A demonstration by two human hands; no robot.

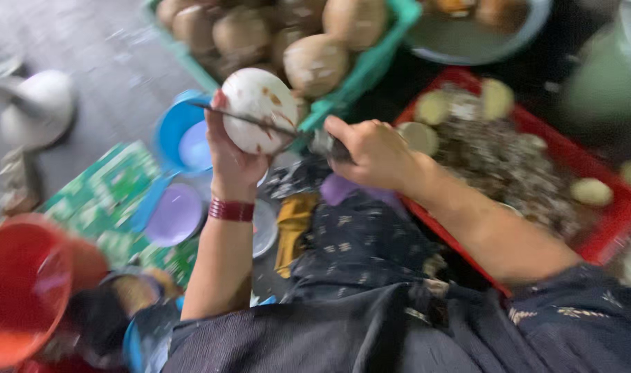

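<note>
While the peeled coconut (259,117) sits cupped in the left hand (234,157) at upper centre of the frame, keep that grip closed snugly around the underside, fingers wrapped up the left flank and well away from the blade's path. Right hand (372,153), centre of the frame, clenched fully around the handle of the knife (260,126); blade laid across the white shell, pointing toward frame left. Hold the edge shallow against the surface and take thin shavings at the few brown patches left on the white, rather than digging in. Turn the nut with the left grip between strokes instead of shifting the knife angle. Cut away from the left thumb, never toward the wrist with the red band (230,210). Keep both elbows close over the lap so that scraps fall downward, not into the green crate (371,65) of unpeeled brown coconuts just behind, nor into the red tray (595,176) of husk scraps and pale pieces at right. Mind the blue and purple bowls (181,141) below left of the nut, near enough to catch falling chips. Picture blurred with motion: exact contact point of blade on shell hard to tell.
</note>
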